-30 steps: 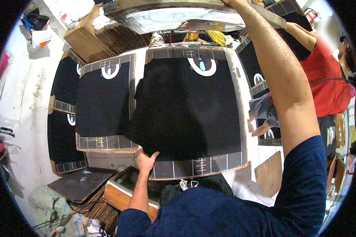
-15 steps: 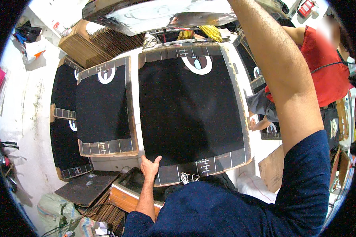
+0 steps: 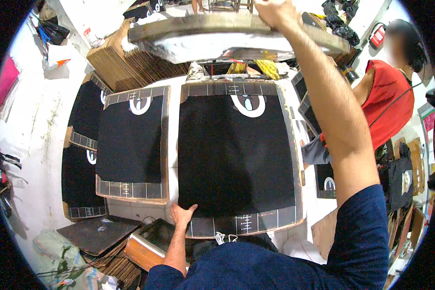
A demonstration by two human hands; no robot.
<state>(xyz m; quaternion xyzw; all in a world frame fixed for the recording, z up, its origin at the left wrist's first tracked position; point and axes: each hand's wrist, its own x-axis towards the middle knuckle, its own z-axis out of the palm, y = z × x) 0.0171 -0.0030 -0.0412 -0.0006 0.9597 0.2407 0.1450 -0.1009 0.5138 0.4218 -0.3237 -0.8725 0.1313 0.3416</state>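
A square board (image 3: pixel 290 193) with taped, marked borders carries black fabric (image 3: pixel 234 154) printed with a white-rimmed eye (image 3: pixel 248 105). My left hand (image 3: pixel 181 211) grips its lower-left corner, thumb over the edge. At the top, my right hand (image 3: pixel 275 14) is closed on the upper bar of a large raised screen frame (image 3: pixel 193 26), whose pale panel tilts above the board. To the left sits a second similar board (image 3: pixel 130 188) with black fabric and an eye print.
More printed boards (image 3: pixel 84 181) lie at far left. Behind are stacked sheets (image 3: pixel 111 63); below, dark panels (image 3: pixel 96 234), a wooden box (image 3: pixel 145 253) and sacks (image 3: pixel 53 256). A co-worker in red (image 3: pixel 382 101) stands right, near a fire extinguisher (image 3: pixel 377 36).
The raised frame and boards appear lower in the picture, showing more behind. The co-worker's arm is no longer seen on the frame. My left hand still grips the board.
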